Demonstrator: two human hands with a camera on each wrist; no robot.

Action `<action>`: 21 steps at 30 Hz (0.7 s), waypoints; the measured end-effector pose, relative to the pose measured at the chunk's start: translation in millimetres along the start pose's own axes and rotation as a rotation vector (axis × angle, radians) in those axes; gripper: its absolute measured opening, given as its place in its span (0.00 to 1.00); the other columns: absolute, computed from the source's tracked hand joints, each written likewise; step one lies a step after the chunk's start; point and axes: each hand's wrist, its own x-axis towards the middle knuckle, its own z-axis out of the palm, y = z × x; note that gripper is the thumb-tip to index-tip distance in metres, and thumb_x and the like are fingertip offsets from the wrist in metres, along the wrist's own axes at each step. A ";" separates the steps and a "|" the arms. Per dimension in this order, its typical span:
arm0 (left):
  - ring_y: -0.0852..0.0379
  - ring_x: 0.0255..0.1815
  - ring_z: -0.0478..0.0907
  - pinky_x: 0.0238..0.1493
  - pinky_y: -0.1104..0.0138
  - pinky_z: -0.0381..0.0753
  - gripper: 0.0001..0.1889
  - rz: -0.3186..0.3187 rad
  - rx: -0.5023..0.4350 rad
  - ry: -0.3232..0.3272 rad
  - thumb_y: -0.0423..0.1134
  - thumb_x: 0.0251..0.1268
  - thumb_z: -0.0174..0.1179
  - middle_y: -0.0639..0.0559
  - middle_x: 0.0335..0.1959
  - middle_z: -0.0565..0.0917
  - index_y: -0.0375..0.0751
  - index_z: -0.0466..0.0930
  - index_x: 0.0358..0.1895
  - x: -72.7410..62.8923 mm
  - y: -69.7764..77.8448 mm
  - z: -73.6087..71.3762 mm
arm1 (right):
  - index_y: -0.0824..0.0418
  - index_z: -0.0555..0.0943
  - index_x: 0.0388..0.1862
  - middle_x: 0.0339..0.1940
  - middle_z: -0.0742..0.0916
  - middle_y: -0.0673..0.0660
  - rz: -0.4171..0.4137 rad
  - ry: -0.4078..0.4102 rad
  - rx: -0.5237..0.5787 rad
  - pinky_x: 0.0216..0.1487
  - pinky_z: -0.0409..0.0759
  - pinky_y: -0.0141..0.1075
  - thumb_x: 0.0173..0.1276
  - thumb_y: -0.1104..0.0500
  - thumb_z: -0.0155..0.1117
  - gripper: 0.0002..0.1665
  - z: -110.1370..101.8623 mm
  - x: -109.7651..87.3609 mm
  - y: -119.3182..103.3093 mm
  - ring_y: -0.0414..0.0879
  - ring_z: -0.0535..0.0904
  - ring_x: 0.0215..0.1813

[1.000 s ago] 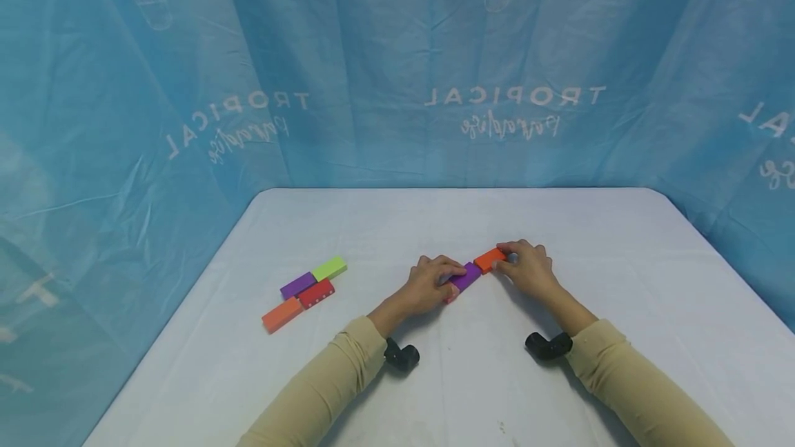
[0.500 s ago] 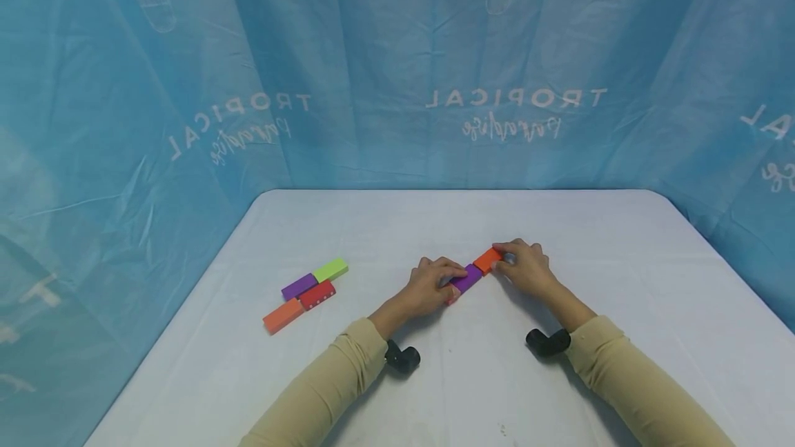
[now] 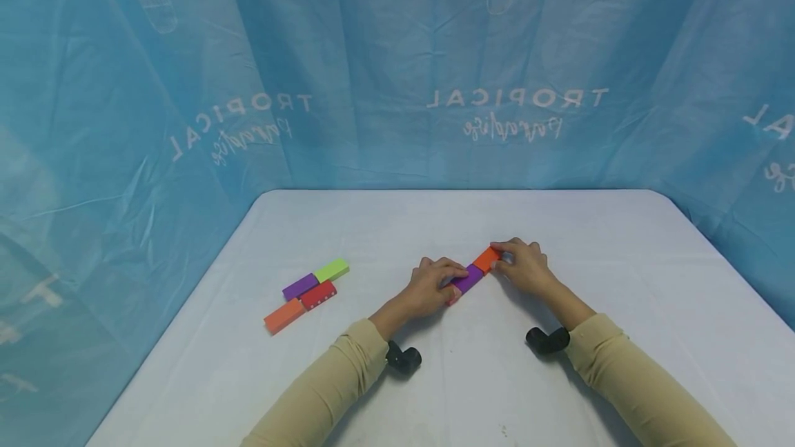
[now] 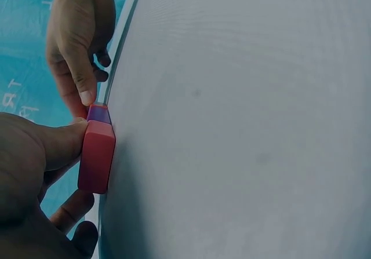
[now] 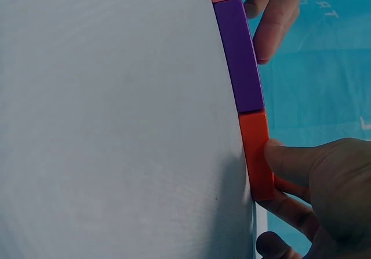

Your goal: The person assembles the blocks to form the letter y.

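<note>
A pink block, a purple block and an orange block lie end to end in a slanting row on the white table. My left hand grips the near end of the row, thumb against the pink block and index finger reaching along the purple block's far side. At the far end, my right hand pinches the orange block between thumb and fingers. Its end meets the purple block in the right wrist view. In the head view, the left hand covers much of the pink block.
To the left lies a second group: a purple block, a lime green block, a red block with white dots and a coral block. A blue printed curtain hangs behind the white table.
The right hand has slid the orange block slightly left and toward the purple block, closing the small offset between them. The left hand stays in place on the row.
</note>
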 end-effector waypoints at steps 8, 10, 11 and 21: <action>0.55 0.53 0.63 0.53 0.62 0.59 0.18 -0.003 0.022 -0.008 0.36 0.64 0.57 0.61 0.61 0.75 0.50 0.78 0.57 -1.3 3.8 -1.3 | 0.58 0.76 0.61 0.58 0.78 0.66 -0.011 0.010 0.001 0.48 0.64 0.52 0.63 0.57 0.62 0.26 0.0 -1.5 0.5 0.60 0.67 0.51; 0.56 0.53 0.63 0.53 0.62 0.59 0.18 0.001 0.031 -0.011 0.36 0.64 0.57 0.60 0.61 0.75 0.50 0.78 0.57 -1.3 4.0 -1.6 | 0.58 0.76 0.62 0.59 0.78 0.66 -0.005 0.009 0.003 0.48 0.65 0.53 0.63 0.57 0.62 0.26 0.0 -2.1 0.5 0.60 0.67 0.52; 0.56 0.53 0.63 0.53 0.62 0.59 0.18 0.002 0.034 -0.013 0.36 0.64 0.57 0.61 0.61 0.75 0.50 0.78 0.57 -1.5 4.0 -1.6 | 0.58 0.75 0.62 0.60 0.77 0.66 -0.003 0.008 0.006 0.49 0.65 0.53 0.63 0.56 0.62 0.27 -0.2 -2.7 0.3 0.61 0.66 0.53; 0.55 0.54 0.62 0.52 0.62 0.60 0.19 -0.009 -0.022 0.000 0.39 0.64 0.58 0.60 0.62 0.74 0.53 0.76 0.59 -5.7 5.4 -6.6 | 0.59 0.76 0.60 0.59 0.78 0.66 -0.038 0.119 0.017 0.50 0.63 0.55 0.62 0.53 0.64 0.28 -0.4 -13.1 -13.4 0.62 0.66 0.52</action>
